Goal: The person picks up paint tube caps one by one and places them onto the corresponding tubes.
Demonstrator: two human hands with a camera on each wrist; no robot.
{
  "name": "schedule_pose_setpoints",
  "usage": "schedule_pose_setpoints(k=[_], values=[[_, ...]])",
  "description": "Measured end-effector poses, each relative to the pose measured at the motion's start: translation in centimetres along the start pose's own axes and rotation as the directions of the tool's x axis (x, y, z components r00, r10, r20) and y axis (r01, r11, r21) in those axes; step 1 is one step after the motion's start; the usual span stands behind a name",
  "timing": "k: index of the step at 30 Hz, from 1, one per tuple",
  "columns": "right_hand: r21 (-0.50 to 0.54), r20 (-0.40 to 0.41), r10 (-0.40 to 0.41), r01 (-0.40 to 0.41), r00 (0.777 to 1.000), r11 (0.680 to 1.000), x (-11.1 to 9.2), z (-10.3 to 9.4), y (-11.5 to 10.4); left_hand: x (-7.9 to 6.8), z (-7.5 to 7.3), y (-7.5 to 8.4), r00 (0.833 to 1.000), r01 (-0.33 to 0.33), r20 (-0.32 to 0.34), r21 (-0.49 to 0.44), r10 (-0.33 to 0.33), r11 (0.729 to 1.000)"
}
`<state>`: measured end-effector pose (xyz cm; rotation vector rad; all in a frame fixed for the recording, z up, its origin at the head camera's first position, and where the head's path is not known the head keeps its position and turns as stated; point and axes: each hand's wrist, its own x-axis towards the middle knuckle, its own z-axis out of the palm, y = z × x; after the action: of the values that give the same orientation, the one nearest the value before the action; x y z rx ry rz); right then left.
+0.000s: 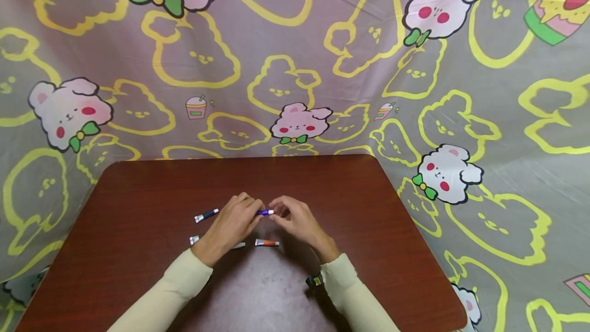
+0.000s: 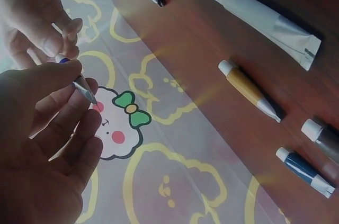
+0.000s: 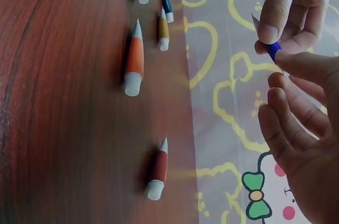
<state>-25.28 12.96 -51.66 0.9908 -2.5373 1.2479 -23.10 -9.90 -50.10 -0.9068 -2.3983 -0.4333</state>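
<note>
A small purple-blue paint tube with a white cap is held just above the table, its silver crimped end pointing away from the cap. My left hand pinches its body between thumb and fingers. At the cap end, my right hand has its thumb and forefinger closed around the cap, as far as the wrist views show; its other fingers are loosely bent. An orange paint tube lies below the hands. A dark blue paint tube lies left of my left hand.
More capped tubes lie on the brown table: a yellow one, a white one, a dark one and a red one. My left forearm partly covers some in the head view. A patterned cloth hangs around the table.
</note>
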Motion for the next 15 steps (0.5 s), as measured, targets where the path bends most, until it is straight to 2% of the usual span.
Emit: schedule_pose_setpoints(k=[15], values=[[-0.040, -0.003, -0.012, 0.011, 1.000, 0.999, -0.14, 0.05, 0.63, 0.22, 0.02, 0.12, 1.000, 0.009, 0.007, -0.033, -0.009, 0.999]])
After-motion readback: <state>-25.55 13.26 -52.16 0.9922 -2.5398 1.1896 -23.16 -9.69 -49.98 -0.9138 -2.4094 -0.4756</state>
